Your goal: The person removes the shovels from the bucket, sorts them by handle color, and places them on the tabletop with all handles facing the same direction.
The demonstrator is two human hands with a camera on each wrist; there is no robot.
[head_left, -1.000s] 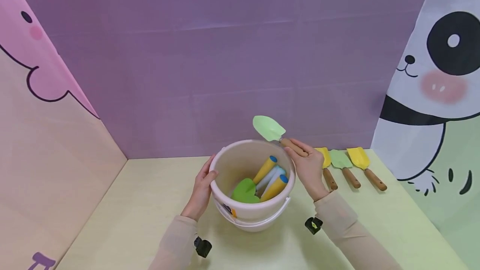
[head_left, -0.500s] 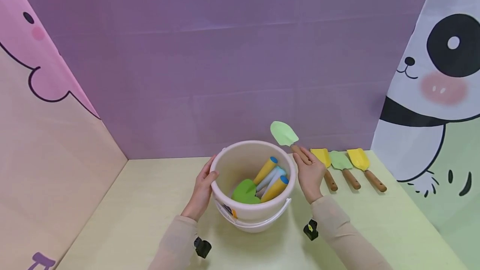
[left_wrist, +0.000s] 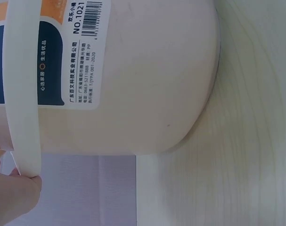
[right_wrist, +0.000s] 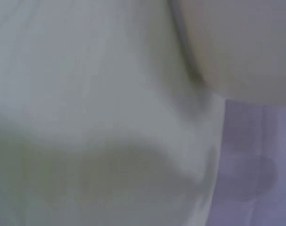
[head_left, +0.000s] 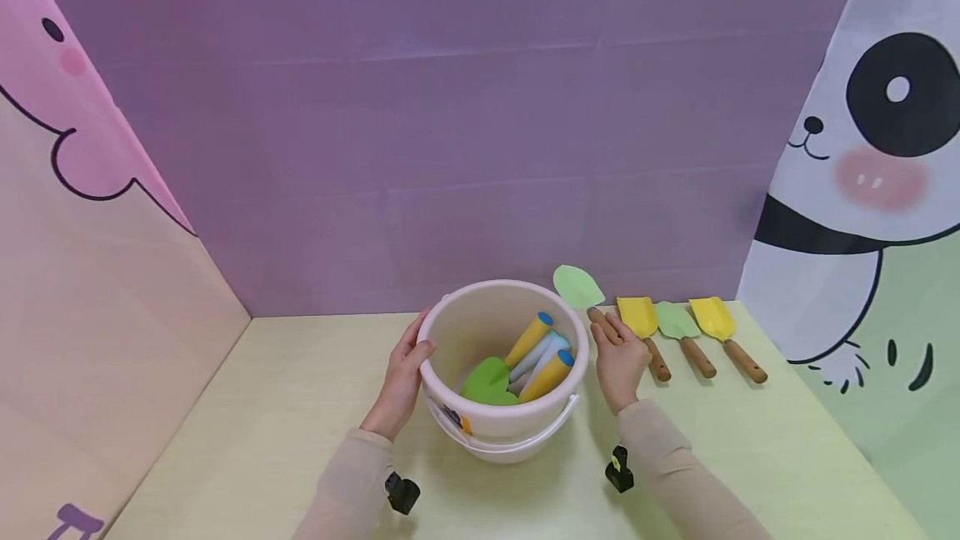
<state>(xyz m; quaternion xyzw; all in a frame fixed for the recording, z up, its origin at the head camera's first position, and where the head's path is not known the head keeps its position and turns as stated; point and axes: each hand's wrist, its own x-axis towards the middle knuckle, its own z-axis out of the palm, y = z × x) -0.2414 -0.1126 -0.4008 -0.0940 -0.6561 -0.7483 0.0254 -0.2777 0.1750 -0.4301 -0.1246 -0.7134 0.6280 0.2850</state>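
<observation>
Surface [head_left: 300,415] is bounded by a peach panel [head_left: 97,315] at its left edge and a purple backdrop [head_left: 450,132] at its back edge. A wide strip is left between left edge and left hand [head_left: 397,382]. The left rim of a pink bucket [head_left: 467,319] is gripped by that hand. The bucket is stood mid-surface, nearer the back edge; its bail [head_left: 528,446] is hung down at the front. Held inside: a green rounded piece [head_left: 487,382], pale blue pieces [head_left: 534,355], two yellow handles [head_left: 530,340]. Just right of the rim, a green trowel [head_left: 578,287] is gripped by its wooden handle in the right hand [head_left: 621,363]; its blade is seen across the back edge. Surface contact can't be told. Little sideways room there: the left yellow shovel [head_left: 637,317] is just beside the hand. Next, a green shovel [head_left: 677,322] and right yellow shovel [head_left: 713,319] are laid toward the back right corner, blades at the back edge. More room is given by the front right stretch.
</observation>
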